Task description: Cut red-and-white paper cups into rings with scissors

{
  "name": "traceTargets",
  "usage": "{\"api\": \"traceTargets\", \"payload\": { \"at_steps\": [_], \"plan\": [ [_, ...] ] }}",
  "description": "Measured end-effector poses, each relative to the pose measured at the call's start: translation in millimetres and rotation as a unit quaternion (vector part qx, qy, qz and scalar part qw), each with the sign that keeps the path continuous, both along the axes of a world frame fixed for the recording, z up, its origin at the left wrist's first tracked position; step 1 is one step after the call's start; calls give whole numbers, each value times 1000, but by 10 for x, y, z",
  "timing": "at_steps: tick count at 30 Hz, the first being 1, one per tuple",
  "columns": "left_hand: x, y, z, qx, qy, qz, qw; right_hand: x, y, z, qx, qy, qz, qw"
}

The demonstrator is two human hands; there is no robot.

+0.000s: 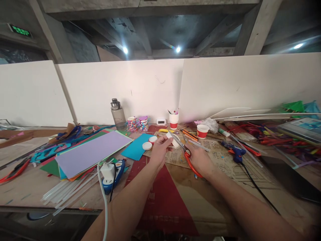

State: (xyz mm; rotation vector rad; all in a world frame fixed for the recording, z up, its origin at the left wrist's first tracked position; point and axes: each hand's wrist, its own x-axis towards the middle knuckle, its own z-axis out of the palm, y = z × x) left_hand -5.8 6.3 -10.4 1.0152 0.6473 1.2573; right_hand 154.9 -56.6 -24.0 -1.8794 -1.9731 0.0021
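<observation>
My left hand (160, 150) holds a small white paper cup (175, 142) over the table's middle. My right hand (199, 159) grips orange-handled scissors (185, 152), whose open metal blades reach up-left against the cup. Under both hands lie a dark red paper sheet (163, 197) and a sheet of newspaper (220, 157).
Left: a lavender sheet (92, 152) on stacked coloured papers, clear glue sticks (67, 190), a white plug adapter (107, 172), a blue glue gun (117, 169). Behind: teal paper (136, 147), white lids (147, 146), a water bottle (117, 115), paper cups (202, 131). Right: another blue glue gun (234, 150) with black cable.
</observation>
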Motion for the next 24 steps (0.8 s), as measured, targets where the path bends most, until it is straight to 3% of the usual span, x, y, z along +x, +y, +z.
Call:
{"api": "traceTargets", "payload": {
  "at_steps": [6,12,16,24],
  "plan": [
    [-17,35,-21,-9,-46,-27,999,189,190,-165,75,109,22,991],
    [-34,109,-23,-37,-103,-30,994,321,283,-183,3,126,-27,992],
    [-58,150,34,-77,-150,-45,985,344,263,-145,3,120,-60,991],
    [-198,231,161,-108,-174,-13,979,367,282,-110,71,147,13,987]
  ]
}}
